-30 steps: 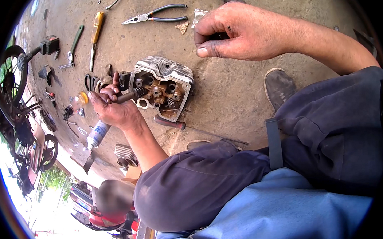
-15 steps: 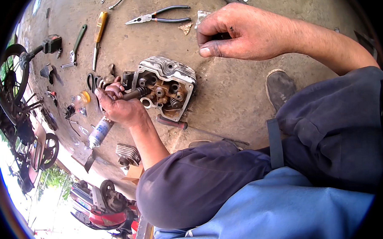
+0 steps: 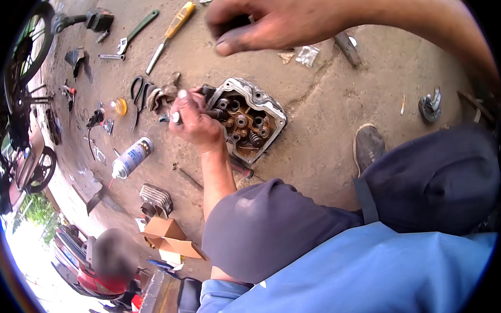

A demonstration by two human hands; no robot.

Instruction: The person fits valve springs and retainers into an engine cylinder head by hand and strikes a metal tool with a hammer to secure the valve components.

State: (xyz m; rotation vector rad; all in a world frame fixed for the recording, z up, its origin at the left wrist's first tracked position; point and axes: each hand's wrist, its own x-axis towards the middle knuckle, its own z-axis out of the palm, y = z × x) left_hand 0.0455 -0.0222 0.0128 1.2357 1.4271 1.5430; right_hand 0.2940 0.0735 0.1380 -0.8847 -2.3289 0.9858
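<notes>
A cylinder head (image 3: 282, 119) lies on the ground with its open side up, showing several valve springs (image 3: 255, 136) in a brown, oily cavity. My left hand (image 3: 200, 128) is closed around a dark cylindrical tool (image 3: 215, 114) at the left side of the head; its inner end meets the valve parts. A bright metal end (image 3: 176, 117) shows by the fingers. Above and apart from the head, my right hand (image 3: 268, 23) is raised, blurred, with fingers curled and thumb close to them. Whatever lies inside that curl is hidden.
A yellow-handled screwdriver (image 3: 179, 20), adjustable wrench (image 3: 138, 30), scissors (image 3: 141, 94) and spray can (image 3: 133, 156) lie to the left. A finned cylinder (image 3: 156, 197) and cardboard box (image 3: 165, 228) are nearer. My shoe (image 3: 369, 148) stands right; motorcycles line the far left.
The view has shifted, so the ground things sit elsewhere in the picture. My right hand has moved up and left, over where the pliers showed. My left hand keeps its hold beside the cylinder head.
</notes>
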